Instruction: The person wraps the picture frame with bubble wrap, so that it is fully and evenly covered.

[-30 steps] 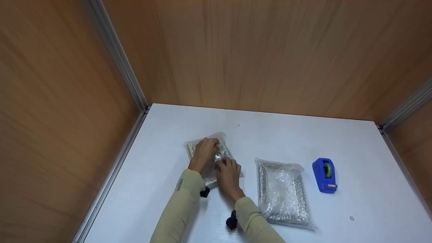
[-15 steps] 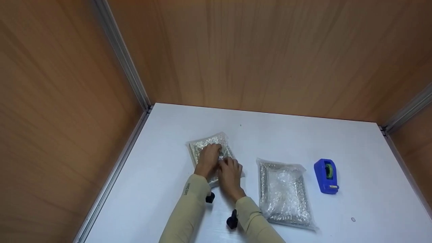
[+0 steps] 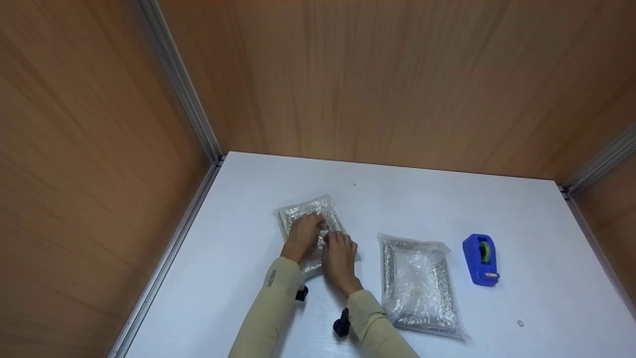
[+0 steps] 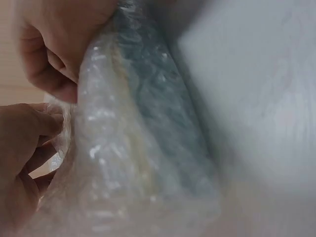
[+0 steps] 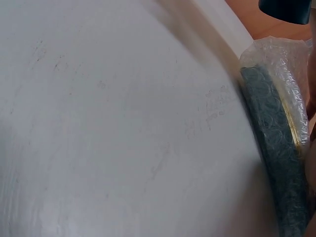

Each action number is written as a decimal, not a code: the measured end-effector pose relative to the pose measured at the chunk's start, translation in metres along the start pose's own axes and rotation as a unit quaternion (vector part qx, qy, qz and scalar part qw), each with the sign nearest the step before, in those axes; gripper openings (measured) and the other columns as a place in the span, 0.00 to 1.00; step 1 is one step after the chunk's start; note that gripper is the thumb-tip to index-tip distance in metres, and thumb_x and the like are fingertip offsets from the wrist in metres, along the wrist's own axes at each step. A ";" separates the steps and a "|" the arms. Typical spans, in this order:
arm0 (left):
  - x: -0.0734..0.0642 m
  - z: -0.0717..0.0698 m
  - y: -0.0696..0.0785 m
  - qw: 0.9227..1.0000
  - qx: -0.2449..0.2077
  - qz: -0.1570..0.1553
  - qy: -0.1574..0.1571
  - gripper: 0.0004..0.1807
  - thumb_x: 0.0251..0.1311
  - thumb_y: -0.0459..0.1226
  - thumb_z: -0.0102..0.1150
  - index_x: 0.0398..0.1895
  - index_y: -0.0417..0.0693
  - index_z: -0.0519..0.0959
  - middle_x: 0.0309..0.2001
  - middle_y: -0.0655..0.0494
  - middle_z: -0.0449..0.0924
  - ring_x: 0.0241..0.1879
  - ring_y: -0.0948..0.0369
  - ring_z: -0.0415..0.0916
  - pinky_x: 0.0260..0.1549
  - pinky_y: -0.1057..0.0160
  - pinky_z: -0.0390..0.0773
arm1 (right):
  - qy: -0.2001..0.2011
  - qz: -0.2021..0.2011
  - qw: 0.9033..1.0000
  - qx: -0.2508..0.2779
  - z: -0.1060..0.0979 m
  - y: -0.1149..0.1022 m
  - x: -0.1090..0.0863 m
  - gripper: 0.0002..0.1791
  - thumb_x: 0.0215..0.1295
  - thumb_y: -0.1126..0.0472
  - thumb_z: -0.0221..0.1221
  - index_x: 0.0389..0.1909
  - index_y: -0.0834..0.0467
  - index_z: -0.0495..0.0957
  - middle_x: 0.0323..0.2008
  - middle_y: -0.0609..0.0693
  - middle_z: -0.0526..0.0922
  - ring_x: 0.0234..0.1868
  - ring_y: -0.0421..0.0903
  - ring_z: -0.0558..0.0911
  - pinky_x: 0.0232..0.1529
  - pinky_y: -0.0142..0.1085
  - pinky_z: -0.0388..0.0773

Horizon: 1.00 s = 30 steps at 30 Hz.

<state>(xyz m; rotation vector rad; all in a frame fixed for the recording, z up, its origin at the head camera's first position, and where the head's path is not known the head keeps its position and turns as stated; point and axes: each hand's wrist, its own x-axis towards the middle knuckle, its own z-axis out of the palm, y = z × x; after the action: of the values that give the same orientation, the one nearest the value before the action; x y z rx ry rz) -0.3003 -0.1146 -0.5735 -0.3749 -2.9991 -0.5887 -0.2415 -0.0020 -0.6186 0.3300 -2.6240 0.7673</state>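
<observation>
A flat rectangular packet (image 3: 303,208) in clear bubble wrap lies at an angle on the white table, under both hands. In the left wrist view, its wrap (image 4: 106,148) covers a dark side with a yellowish edge. My left hand (image 3: 304,233) lies over the packet's middle, thumb and fingers pinching the loose bubble wrap. Close beside it, my right hand (image 3: 340,258) has curled fingertips gripping the wrap near the packet's right side. Only a sliver of the right hand enters the right wrist view, beside the packet's dark side (image 5: 274,128). The fingertips are partly hidden in the head view.
Another bubble-wrapped rectangular packet (image 3: 420,283) lies to the right of the right forearm. Farther right stands a blue tape dispenser (image 3: 480,261) with a green roll. A small ring-like bit (image 3: 520,323) lies near the front right. Wooden panels (image 3: 372,89) wall the table's back and sides.
My left hand has come back from the packet's far end to its middle, closer to the right hand. The right hand stays nearly in place, and the head view has shifted slightly.
</observation>
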 end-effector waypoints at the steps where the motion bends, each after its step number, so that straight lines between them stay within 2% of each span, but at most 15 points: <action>1: 0.000 0.000 -0.001 1.000 0.000 0.005 0.004 0.09 0.60 0.32 0.54 0.39 0.47 0.83 0.34 0.54 0.82 0.35 0.57 0.79 0.36 0.61 0.78 | 0.004 0.002 1.000 0.001 0.000 0.000 0.000 0.05 0.64 0.62 0.54 0.38 0.55 0.76 0.39 0.50 0.75 0.40 0.49 0.70 0.40 0.45 0.64; 4: -0.001 0.002 -0.003 1.000 -0.003 0.009 0.009 0.09 0.61 0.32 0.53 0.39 0.48 0.83 0.34 0.54 0.82 0.34 0.57 0.79 0.35 0.61 0.78 | 0.011 0.003 1.000 0.008 -0.001 0.000 0.000 0.06 0.63 0.62 0.55 0.40 0.55 0.76 0.39 0.50 0.75 0.40 0.49 0.71 0.40 0.45 0.65; 9: -0.003 0.007 -0.008 0.999 -0.012 0.020 0.024 0.09 0.62 0.32 0.52 0.39 0.48 0.82 0.35 0.54 0.80 0.34 0.57 0.78 0.35 0.61 0.78 | -0.001 0.018 1.000 0.025 -0.004 0.000 0.001 0.03 0.63 0.61 0.56 0.36 0.54 0.77 0.39 0.49 0.75 0.41 0.49 0.71 0.41 0.46 0.65; 14: -0.004 0.010 -0.013 0.998 -0.038 0.026 0.037 0.09 0.61 0.32 0.53 0.40 0.47 0.82 0.37 0.53 0.81 0.36 0.56 0.78 0.37 0.59 0.78 | -0.011 0.018 0.999 0.032 -0.004 0.001 0.003 0.02 0.61 0.60 0.57 0.33 0.54 0.76 0.37 0.48 0.74 0.41 0.48 0.71 0.41 0.45 0.65; 17: -0.005 0.011 -0.015 0.997 -0.057 0.027 0.035 0.10 0.62 0.32 0.52 0.41 0.46 0.82 0.38 0.54 0.81 0.38 0.56 0.78 0.40 0.60 0.77 | -0.016 0.016 0.999 0.039 -0.005 0.002 0.003 0.05 0.59 0.58 0.60 0.33 0.54 0.76 0.37 0.48 0.74 0.40 0.48 0.71 0.42 0.45 0.65; 23: -0.008 0.012 -0.017 0.994 -0.106 0.010 0.026 0.11 0.64 0.33 0.50 0.45 0.49 0.81 0.43 0.57 0.81 0.44 0.59 0.77 0.46 0.61 0.76 | -0.050 0.032 0.996 0.069 -0.009 0.003 0.003 0.11 0.56 0.52 0.63 0.33 0.54 0.76 0.39 0.48 0.74 0.41 0.47 0.70 0.43 0.45 0.63; 30: -0.007 0.011 -0.019 0.990 -0.143 -0.015 0.012 0.12 0.65 0.33 0.50 0.46 0.52 0.81 0.45 0.60 0.80 0.49 0.61 0.75 0.49 0.62 0.74 | -0.080 0.051 0.992 0.081 -0.013 0.001 0.009 0.12 0.53 0.52 0.65 0.30 0.54 0.74 0.35 0.46 0.71 0.40 0.47 0.69 0.43 0.44 0.62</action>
<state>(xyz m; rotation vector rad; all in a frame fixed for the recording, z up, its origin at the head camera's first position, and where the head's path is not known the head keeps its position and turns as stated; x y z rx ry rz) -0.2984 -0.1289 -0.5909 -0.3335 -2.9039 -1.0233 -0.2456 0.0053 -0.6050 0.3165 -2.7513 1.0315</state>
